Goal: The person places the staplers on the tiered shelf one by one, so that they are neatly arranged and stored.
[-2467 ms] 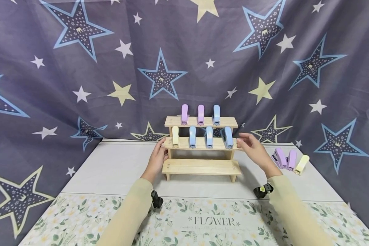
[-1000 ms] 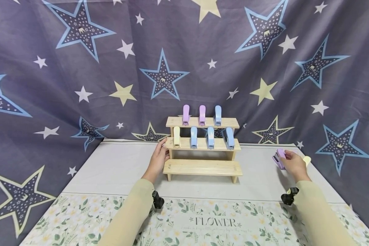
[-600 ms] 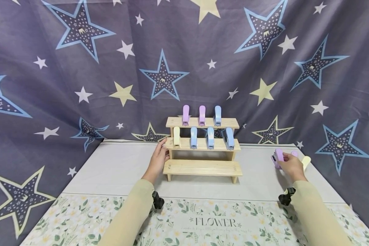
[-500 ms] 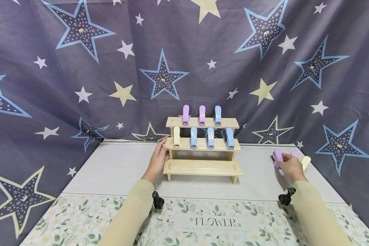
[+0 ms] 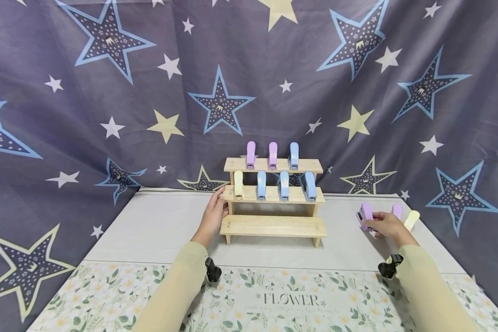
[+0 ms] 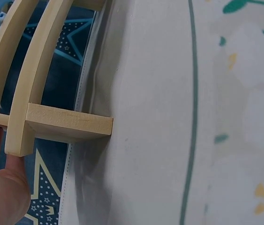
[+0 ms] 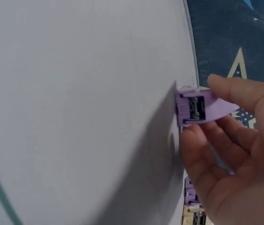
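Note:
On the table stands a three-step wooden display stand (image 5: pixel 274 225). My left hand (image 5: pixel 211 214) holds its left end at the middle step; in the left wrist view its fingers reach round the wood. Off to the right, my right hand (image 5: pixel 390 226) pinches a purple stapler (image 5: pixel 366 213) between thumb and fingers. The right wrist view shows this stapler (image 7: pixel 212 107) end-on, close to the table. Purple and blue staplers line the top step, including a blue one (image 5: pixel 293 154). A yellow stapler (image 5: pixel 238 184) and several blue ones stand on the middle step.
Behind the right hand lie another purple stapler (image 5: pixel 396 210) and a yellow stapler (image 5: pixel 412 218), partly covered. A star-patterned curtain (image 5: pixel 149 101) hangs at the back and sides. A floral cloth (image 5: pixel 290 286) covers the table's near part.
My right hand went from the stand's right end to the staplers on the right, took hold of the purple one and shifted it left. The left hand stays on the stand.

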The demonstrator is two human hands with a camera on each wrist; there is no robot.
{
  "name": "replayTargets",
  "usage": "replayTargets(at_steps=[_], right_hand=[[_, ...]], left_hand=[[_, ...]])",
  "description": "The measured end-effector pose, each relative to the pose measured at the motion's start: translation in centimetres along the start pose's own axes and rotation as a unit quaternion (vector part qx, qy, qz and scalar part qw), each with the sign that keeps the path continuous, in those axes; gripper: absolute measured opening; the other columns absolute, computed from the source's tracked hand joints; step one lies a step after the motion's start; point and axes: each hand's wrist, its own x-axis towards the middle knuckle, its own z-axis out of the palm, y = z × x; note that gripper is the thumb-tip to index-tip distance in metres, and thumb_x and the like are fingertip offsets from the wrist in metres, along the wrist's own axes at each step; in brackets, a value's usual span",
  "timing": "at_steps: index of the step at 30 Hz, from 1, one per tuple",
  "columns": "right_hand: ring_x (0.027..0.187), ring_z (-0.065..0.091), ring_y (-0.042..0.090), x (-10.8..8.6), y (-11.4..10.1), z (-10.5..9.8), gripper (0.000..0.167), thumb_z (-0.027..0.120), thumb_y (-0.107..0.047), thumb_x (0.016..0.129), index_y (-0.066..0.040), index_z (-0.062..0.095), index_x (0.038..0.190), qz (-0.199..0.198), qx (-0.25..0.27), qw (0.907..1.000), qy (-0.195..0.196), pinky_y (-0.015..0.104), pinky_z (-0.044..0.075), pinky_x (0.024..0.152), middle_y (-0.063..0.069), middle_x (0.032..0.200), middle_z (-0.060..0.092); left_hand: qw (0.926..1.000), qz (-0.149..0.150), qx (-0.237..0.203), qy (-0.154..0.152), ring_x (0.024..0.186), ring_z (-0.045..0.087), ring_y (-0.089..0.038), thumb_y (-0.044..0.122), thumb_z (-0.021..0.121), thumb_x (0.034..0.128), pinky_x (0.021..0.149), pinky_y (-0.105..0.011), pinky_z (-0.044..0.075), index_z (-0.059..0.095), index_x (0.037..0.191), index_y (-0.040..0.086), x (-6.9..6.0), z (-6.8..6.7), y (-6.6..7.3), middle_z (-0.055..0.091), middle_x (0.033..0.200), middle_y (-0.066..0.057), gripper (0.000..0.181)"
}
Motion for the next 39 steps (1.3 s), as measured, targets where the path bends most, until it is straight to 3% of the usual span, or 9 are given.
replayTargets(at_steps=[6, 19, 29, 39], right_hand=[[0.084, 0.057, 0.011, -0.3, -0.2, 0.1, 0.066, 0.062, -0.024, 0.100, 0.022, 0.036, 0.138, 0.005, 0.032, 0.9994, -0.012, 0.028, 0.059, 0.070, 0.014, 0.105, 0.063], [0.081, 0.059, 0.013, -0.6, -0.3, 0.5, 0.056, 0.062, -0.021, 0.099, 0.020, 0.037, 0.129, -0.016, 0.060, 0.9976, -0.032, 0.027, 0.059, 0.071, 0.011, 0.101, 0.060], [0.086, 0.060, 0.016, -2.1, -3.5, 0.4, 0.050, 0.066, -0.027, 0.097, 0.013, 0.046, 0.120, -0.071, 0.009, 0.9967, -0.038, 0.032, 0.058, 0.076, 0.010, 0.101, 0.060], [0.082, 0.060, 0.018, -4.0, -7.5, 1.3, 0.049, 0.072, -0.026, 0.092, 0.008, 0.047, 0.117, -0.120, -0.004, 0.9902, -0.072, 0.030, 0.057, 0.073, 0.011, 0.098, 0.059]], left_hand=[[1.0000, -0.001, 0.000, 0.000, 0.132, 0.048, -0.035, 0.033, 0.029, 0.1108, 0.112, -0.048, 0.040, 0.033, 0.156, 0.026, 0.0, 0.0, -0.1, 0.040, 0.153, -0.016, 0.046], [1.0000, 0.005, 0.003, -0.003, 0.132, 0.048, -0.036, 0.032, 0.029, 0.1109, 0.111, -0.048, 0.041, 0.032, 0.157, 0.023, -0.1, 0.2, 0.0, 0.040, 0.153, -0.017, 0.047], [1.0000, 0.002, 0.004, 0.000, 0.132, 0.048, -0.035, 0.031, 0.029, 0.1109, 0.112, -0.048, 0.040, 0.032, 0.157, 0.022, -0.2, 0.1, 0.1, 0.040, 0.152, -0.017, 0.047], [0.9999, 0.000, 0.010, 0.003, 0.131, 0.049, -0.035, 0.030, 0.029, 0.1109, 0.112, -0.046, 0.041, 0.032, 0.158, 0.021, -0.3, 0.1, 0.2, 0.041, 0.151, -0.017, 0.048]])
